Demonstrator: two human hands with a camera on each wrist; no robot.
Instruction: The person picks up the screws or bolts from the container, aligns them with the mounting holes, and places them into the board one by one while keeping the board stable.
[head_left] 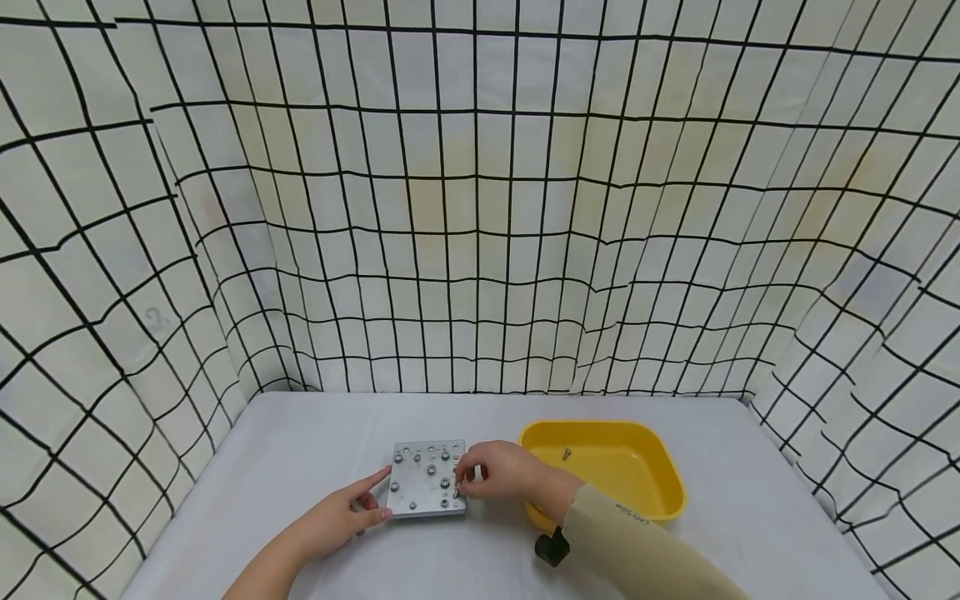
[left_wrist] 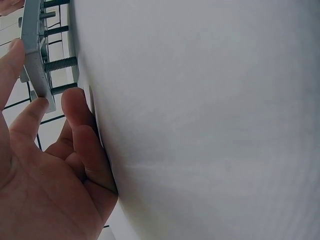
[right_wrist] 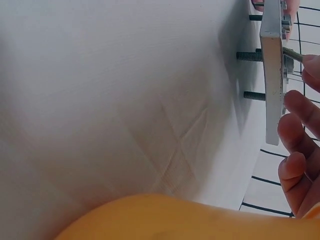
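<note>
A square silver metal plate (head_left: 411, 490) lies flat in front of me, with several screws and bolts set in its top. Their threaded shanks (right_wrist: 250, 56) stick out below and hold it off the table. My left hand (head_left: 333, 523) steadies the plate's left side, thumb near the front corner and index finger farther back; the other fingers curl beneath. At the right edge, my right hand (head_left: 501, 471) pinches a small brass-coloured screw (right_wrist: 292, 53) between thumb and finger. The screw stands tilted, its tip against the plate's top; whether it sits in a hole is hidden.
A yellow tray (head_left: 677, 500) stands to the right, under my right forearm, with one small screw (head_left: 566, 454) inside. White cloth covers the table (head_left: 315, 442). White walls with a black grid (head_left: 495, 250) enclose the back and sides.
</note>
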